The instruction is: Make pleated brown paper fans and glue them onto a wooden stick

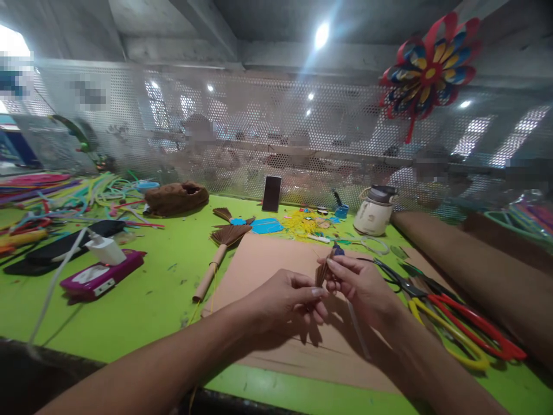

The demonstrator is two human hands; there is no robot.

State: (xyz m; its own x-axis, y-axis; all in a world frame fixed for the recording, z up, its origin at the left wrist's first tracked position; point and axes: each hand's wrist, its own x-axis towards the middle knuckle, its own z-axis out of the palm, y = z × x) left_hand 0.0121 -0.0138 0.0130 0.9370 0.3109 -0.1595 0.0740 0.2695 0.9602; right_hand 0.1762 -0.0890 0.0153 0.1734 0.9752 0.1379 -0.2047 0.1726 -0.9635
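Note:
A small pleated piece of brown paper (320,274) is pinched between my two hands above a brown paper sheet (263,259). My left hand (298,294) is closed on its lower end, thumb on top. My right hand (360,282) grips its upper part, and a small dark blue thing (339,251) shows just beyond those fingers. Below the right hand a thin, pale translucent strip (358,328) slants over the sheet. To the left lies a fan-folded brown paper piece (231,233) near a rolled paper tube (211,274).
Red-handled scissors (470,323) and yellow-handled scissors (453,340) lie at right beside a long brown roll (466,259). A white jug (375,212), phone (271,194) and yellow scraps (302,225) stand or lie behind. A purple power strip (103,276) is at left. A pinwheel (430,73) hangs above.

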